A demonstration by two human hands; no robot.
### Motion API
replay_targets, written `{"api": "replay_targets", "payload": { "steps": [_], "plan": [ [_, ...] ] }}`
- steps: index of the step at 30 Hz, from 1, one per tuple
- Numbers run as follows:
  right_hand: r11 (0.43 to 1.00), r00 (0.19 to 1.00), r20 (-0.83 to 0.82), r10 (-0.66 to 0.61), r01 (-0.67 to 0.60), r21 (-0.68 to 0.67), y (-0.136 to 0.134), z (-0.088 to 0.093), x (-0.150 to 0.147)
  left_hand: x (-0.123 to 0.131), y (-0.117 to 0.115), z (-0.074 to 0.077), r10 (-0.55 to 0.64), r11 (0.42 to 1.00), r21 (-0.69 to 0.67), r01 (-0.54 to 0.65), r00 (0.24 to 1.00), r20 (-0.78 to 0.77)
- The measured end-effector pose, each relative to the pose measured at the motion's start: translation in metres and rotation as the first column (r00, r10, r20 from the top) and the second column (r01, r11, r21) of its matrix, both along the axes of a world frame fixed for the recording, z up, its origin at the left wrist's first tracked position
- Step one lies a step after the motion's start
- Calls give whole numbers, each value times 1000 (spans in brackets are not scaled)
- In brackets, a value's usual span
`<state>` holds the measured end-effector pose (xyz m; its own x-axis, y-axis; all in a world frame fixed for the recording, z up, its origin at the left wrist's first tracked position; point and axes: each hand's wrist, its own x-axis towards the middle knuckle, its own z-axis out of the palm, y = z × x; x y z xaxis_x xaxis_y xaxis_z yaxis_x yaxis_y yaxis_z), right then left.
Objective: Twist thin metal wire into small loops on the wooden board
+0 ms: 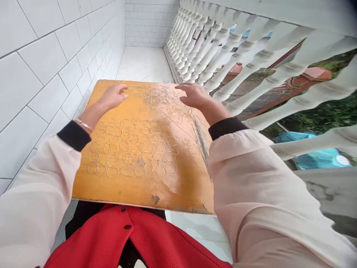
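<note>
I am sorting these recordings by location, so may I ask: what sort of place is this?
Probably a balcony or open gallery: a white balustrade runs along one side, greenery shows beyond it, and a tiled wall stands opposite.

loose, pale pink sleeves (259,193) gather into wide black cuffs (74,136), a thin silvery bangle (84,124) catches my eye just past the left one, and a bright red, finely textured top (100,238) with small, dark, round buttons (127,226) parts over black cloth (130,252) bearing whitish patches (140,264).
</note>
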<state>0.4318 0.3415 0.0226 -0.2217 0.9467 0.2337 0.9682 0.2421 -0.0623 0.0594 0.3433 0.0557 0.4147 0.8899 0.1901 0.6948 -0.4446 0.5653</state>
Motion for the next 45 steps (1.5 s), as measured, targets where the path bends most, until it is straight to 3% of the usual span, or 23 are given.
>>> {"api": "replay_targets", "payload": {
  "steps": [3,6,10,15,19,24,30,36,40,45],
  "plan": [
    [991,996,28,-82,85,-106,-57,18,-1,-45,-61,15,-3,999,32,4,999,-32],
    [969,984,111,-137,156,-190,-112,10,-2,-84,-123,8,11,995,100,-5,998,-60],
    [941,962,169,-213,248,-229,-154,-27,-8,-120,-188,-32,60,986,162,-48,996,-71],
    [933,939,194,-285,318,-169,-152,-54,-23,-139,-235,-87,176,902,391,-184,983,56],
    [892,902,297,-313,387,-234,-138,-53,-34,-141,-248,-112,202,856,466,-221,975,92],
    [878,893,349,-283,387,-280,-138,-54,-37,-138,-250,-127,208,880,425,-213,976,59],
    [814,853,355,-382,493,-308,-169,-58,-40,-136,-250,-132,217,919,337,-206,976,5],
    [761,807,323,-495,581,-287,-209,-59,-37,-134,-253,-131,230,916,329,-228,973,33],
    [818,836,252,-487,538,-205,-229,-60,-32,-134,-253,-130,240,911,340,-235,970,29],
    [955,954,106,-279,287,-73,-231,-64,-43,-136,-251,-132,236,905,364,-220,972,0]
  ]
}}
